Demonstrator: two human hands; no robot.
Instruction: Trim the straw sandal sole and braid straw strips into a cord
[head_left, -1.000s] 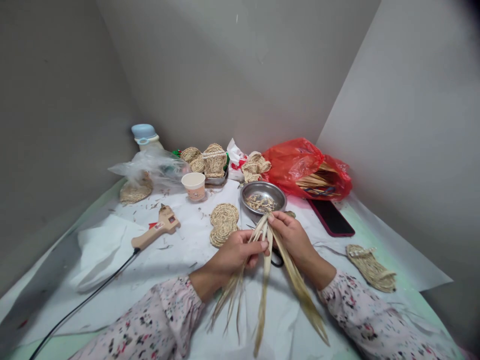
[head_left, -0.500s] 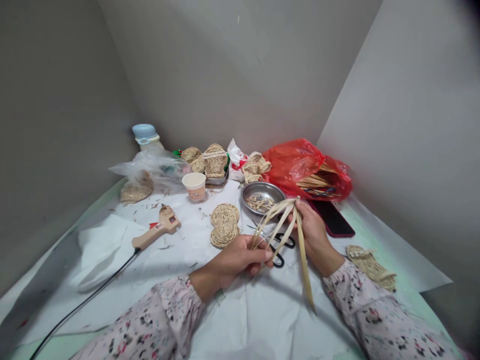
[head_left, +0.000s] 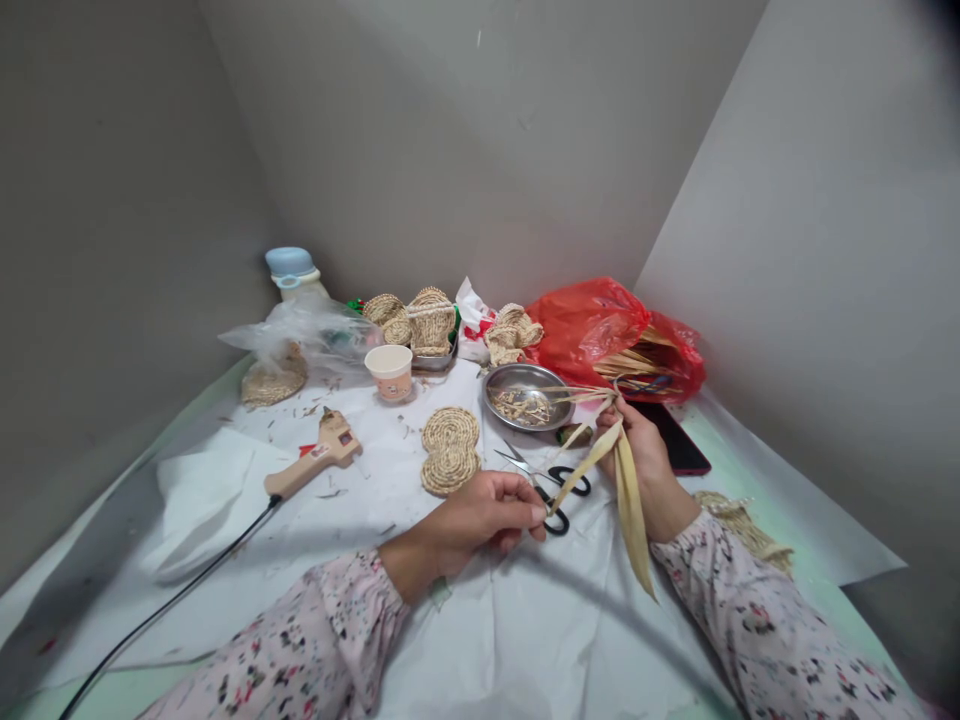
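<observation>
Pale dried leaf strips [head_left: 634,505] are gathered at one end in my right hand [head_left: 637,450], whose fingers pinch them near the red bag. One wide strip hangs down below that hand, and thinner ones reach left over the steel bowl [head_left: 527,397]. My left hand [head_left: 499,510] pinches the lower end of one strip between thumb and fingers. Black-handled scissors [head_left: 570,481] lie on the white sheet, partly behind my left fingertips. A figure-eight coil of woven straw [head_left: 450,450] lies flat above my left hand.
A glue gun [head_left: 322,458] with a black cord lies left, near a paper cup [head_left: 390,372]. Behind are a clear bag [head_left: 315,330], woven pieces [head_left: 431,322] and a red bag [head_left: 592,325]. A phone [head_left: 675,440] and woven piece [head_left: 750,530] lie right.
My right hand has moved slightly right with the bunch. The thin strips have swung out over the bowl, and only one strip now runs to my left hand, which has barely moved.
</observation>
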